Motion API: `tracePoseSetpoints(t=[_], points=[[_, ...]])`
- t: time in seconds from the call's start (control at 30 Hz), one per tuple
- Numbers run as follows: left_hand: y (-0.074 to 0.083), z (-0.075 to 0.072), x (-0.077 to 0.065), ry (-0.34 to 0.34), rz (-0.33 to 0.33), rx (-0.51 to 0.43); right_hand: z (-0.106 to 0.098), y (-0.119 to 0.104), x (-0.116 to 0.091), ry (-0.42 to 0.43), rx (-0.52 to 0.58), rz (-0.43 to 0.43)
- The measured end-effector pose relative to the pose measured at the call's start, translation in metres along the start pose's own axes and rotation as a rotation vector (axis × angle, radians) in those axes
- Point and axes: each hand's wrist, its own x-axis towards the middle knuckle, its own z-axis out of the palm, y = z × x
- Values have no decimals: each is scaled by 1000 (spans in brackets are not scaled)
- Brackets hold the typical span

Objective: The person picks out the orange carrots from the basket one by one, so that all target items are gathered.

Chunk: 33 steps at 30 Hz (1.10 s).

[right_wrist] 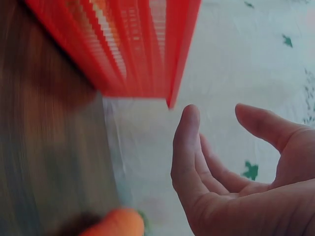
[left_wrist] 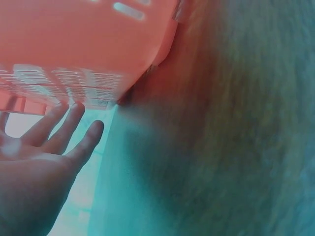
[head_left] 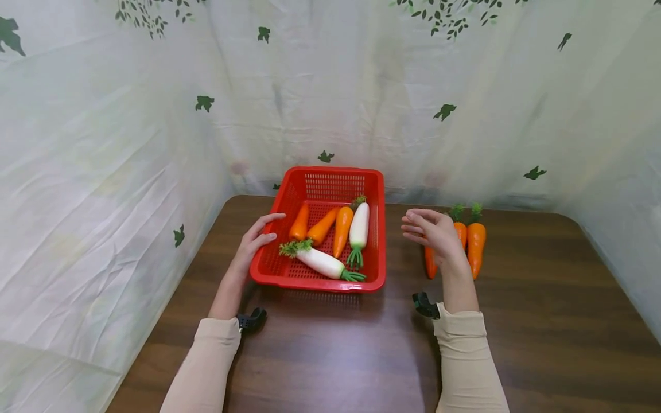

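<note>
Head view shows the red basket (head_left: 381, 229) on the table (head_left: 320, 355), holding three orange carrots (head_left: 343, 229) and two white radishes (head_left: 360, 225). Its place between the hands appears to suit access from both sides. The left hand (head_left: 253, 241) lies at the left rim, fingers spread, apparently to steady the basket; firm contact cannot be confirmed. The right hand (head_left: 437, 234) holds nothing, thumb and fingers apart and slightly bent, between the basket and the loose carrots (head_left: 476, 246), one partly hidden behind it. Both forearms extend forward.
</note>
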Motion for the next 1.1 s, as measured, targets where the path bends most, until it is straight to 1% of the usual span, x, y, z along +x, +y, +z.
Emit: tracePoseSetpoints(t=[0.13,0.27,0.37,0.5,0.63,0.73,0.9,1.1], points=[[0,0,-1,-1,-3,-10,15,-1,0,-13,-17,-21],[-2,-2,-1,-1,-7,-13,20,0,1,0,-9,-23],[-2,-2,-1,12,-10,-13,21,-2,0,-1,12,-19],[-2,-2,-1,10,-7,-9,26,-8,-2,-22,27,-20],[0,-2,3,-10,20,-9,37,-22,-2,-44,1,-15],[2,-2,6,-7,25,-18,47,-37,2,-60,-18,9],[1,-4,5,4,4,-9,67,-59,14,-85,8,74],[-2,-3,5,5,-3,-6,89,-67,26,-115,37,152]])
